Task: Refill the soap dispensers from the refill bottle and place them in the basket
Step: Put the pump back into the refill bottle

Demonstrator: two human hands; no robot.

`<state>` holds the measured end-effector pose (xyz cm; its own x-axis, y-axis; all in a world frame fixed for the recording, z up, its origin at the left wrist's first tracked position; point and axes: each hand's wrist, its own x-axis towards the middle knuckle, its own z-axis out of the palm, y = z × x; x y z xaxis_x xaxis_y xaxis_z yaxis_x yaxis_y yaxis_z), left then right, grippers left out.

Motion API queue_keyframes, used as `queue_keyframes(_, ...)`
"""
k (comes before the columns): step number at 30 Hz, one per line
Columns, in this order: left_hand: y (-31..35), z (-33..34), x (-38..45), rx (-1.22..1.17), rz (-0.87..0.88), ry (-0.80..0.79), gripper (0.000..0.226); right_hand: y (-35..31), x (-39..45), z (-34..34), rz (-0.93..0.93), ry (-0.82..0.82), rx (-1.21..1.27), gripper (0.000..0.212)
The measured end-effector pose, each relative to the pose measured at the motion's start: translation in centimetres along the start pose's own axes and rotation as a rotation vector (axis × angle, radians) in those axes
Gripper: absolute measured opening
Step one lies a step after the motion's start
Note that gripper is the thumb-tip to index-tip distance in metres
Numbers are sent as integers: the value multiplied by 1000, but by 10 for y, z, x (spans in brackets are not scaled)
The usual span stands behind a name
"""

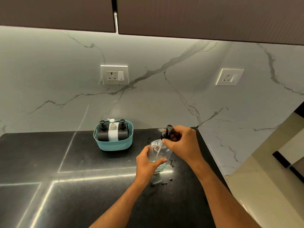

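Note:
A clear soap bottle (162,152) stands on the black counter (65,162), near its right end. My left hand (146,163) grips the bottle's body from the left. My right hand (182,143) holds the black pump head (167,131) at the bottle's neck, its white tube still inside the bottle. A teal basket (113,144) stands at the back of the counter against the wall. It holds two black dispensers (102,133) (123,131) with a white dispenser (113,131) between them.
Drops of liquid (166,183) lie on the counter in front of and beside the bottle. The counter ends just right of my right arm. Two wall sockets (114,74) (229,77) sit on the marble wall, under dark cabinets (181,17).

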<state>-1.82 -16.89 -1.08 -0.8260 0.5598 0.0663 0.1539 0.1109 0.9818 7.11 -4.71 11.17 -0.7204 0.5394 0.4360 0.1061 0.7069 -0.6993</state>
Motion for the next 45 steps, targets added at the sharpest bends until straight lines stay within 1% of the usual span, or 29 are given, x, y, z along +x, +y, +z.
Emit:
queue_keyframes(6, 5, -2, 3, -20, 37, 3, 68, 4, -2, 7, 18, -30, 5, 27)
queue_keyframes(11, 7, -3, 3, 0, 54, 26, 66, 3, -3, 10, 20, 1, -31, 33)
queue_keyframes(16, 7, -5, 4, 6, 51, 17, 62, 0, -5, 10, 38, 7, -29, 49)
queue_keyframes(20, 12, -6, 5, -4, 51, 13, 58, -3, -4, 6, 37, -39, 84, 44)
queue_keyframes(23, 14, -5, 5, -4, 52, 3, 57, -5, -3, 8, 63, -14, 86, 38)
queue_keyframes(26, 16, -4, 6, -2, 54, 2, 57, -5, -4, 11, 102, 24, 64, 43)
queue_keyframes(29, 18, -4, 7, -9, 61, -1, 59, -3, -6, 11, 107, 8, 91, 49)
queue_keyframes(32, 17, -4, 7, -17, 61, -13, 58, -2, -7, 9, 115, -12, 104, 46)
queue_keyframes(35, 18, -4, 6, -25, 68, -14, 58, -4, -8, 10, 149, 19, 96, 43)
queue_keyframes(38, 19, -3, 5, -39, 68, -11, 58, -5, -10, 12, 165, 31, 110, 47)
queue_keyframes(41, 18, -3, 6, -33, 66, -22, 58, -3, -9, 11, 139, 22, 122, 48)
queue_keyframes(45, 20, -5, 7, -31, 73, -20, 58, -4, -7, 11, 149, 22, 112, 41)
